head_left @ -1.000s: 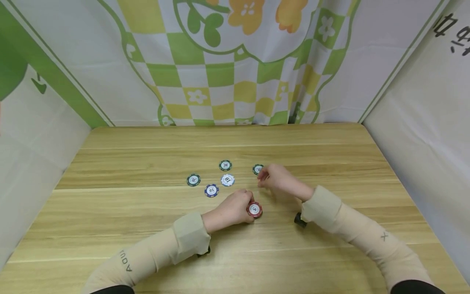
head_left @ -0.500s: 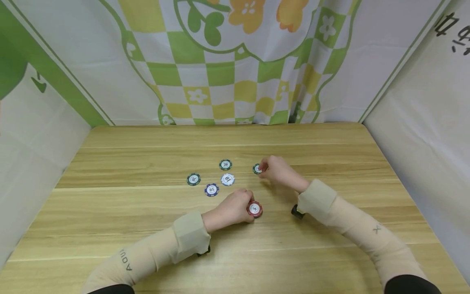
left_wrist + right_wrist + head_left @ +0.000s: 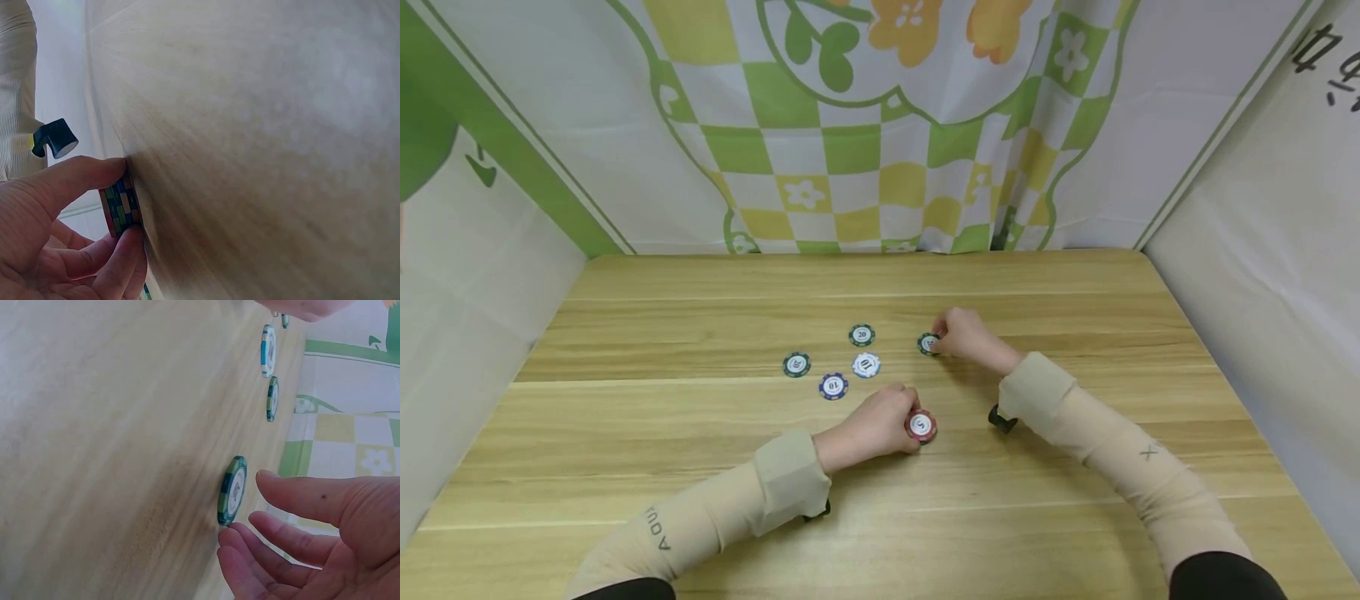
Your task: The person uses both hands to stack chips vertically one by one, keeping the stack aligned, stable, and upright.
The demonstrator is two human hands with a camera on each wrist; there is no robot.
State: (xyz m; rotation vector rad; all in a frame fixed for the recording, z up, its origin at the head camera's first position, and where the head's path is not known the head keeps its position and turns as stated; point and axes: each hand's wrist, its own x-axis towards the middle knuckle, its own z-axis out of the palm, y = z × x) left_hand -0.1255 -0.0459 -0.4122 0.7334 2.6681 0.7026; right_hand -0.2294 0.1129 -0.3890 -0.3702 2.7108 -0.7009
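Observation:
My left hand (image 3: 880,421) grips a stack of poker chips (image 3: 921,426) at its edges, thumb on one side and fingers on the other. A red chip marked 5 tops the stack; green and blue chip edges (image 3: 122,209) show beneath it in the left wrist view. Farther back, my right hand (image 3: 967,340) is at a green poker chip (image 3: 924,343) lying flat on the table. From the right wrist view, a fingertip meets the rim of this green chip (image 3: 233,490), while the thumb (image 3: 294,492) hovers over its face, apart from it.
Left of the right hand lie two more green chips, one at the back (image 3: 862,335) and one at far left (image 3: 797,364). A white chip (image 3: 867,365) and a blue chip (image 3: 833,386) lie between them and the left hand. A patterned curtain (image 3: 880,175) hangs behind the wooden table (image 3: 662,333).
My right hand has moved back and slightly left, bringing its fingers to the green chip at the right. The left hand keeps its grip on the stack in the same place.

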